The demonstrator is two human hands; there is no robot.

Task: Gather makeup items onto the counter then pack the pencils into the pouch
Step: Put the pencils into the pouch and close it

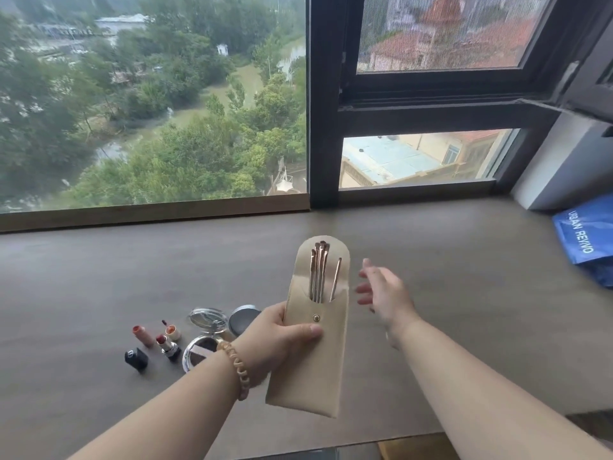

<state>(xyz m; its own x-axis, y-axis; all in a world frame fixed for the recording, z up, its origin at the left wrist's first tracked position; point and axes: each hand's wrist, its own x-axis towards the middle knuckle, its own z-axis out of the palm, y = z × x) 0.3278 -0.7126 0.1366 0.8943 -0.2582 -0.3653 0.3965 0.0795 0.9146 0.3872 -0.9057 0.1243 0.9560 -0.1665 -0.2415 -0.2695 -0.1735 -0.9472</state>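
My left hand (280,336) grips a beige pouch (310,363) above the grey-brown counter (464,293), thumb pressed just below its snap button. The flap stands open upward, and several rose-gold pencils (319,270) stick out of the pouch's mouth, one (335,279) leaning apart to the right. Just right of the pouch, my right hand (381,292) hovers empty with fingers spread, slightly blurred. It does not touch the pouch.
Left of my left wrist, makeup lies on the counter: two open lipsticks (167,341), a pink tube (142,335), a black cap (136,358), an open compact (207,322) and a round dark tin (242,320). A blue bag (583,239) sits far right. Windows back the counter.
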